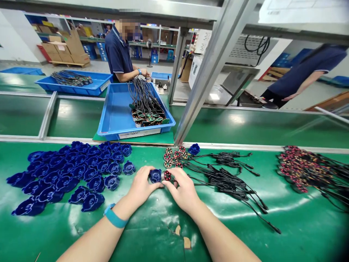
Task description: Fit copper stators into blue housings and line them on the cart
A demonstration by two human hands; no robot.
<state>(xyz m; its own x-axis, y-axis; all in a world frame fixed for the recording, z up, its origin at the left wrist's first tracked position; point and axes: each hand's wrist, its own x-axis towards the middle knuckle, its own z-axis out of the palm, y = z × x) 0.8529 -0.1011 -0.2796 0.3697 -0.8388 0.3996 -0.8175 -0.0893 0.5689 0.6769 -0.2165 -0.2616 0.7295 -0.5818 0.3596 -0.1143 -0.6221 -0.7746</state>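
Observation:
Between thumb and fingers, my left hand [143, 187] grips a blue plastic housing [155, 175], its open side toward me. My right hand [182, 189] pinches a round motor stator [167, 175] with red copper windings, right beside the housing. Whether the two parts touch I cannot tell. Just behind my right hand sits a cluster of similar stators [174, 157], their black cables [226, 178] trailing off to the right. One more blue housing [194, 149] stands at the back of that cluster. To the left of my left hand spreads a large group of blue housings [73, 167].
A heap of wired stators [300, 167] lies at the far right of the green mat. Behind the bench, a blue tray [114, 109] holds cabled parts, near a metal post [201, 80]. A co-worker [118, 54] stands beyond it. The mat has torn spots [187, 242] in front.

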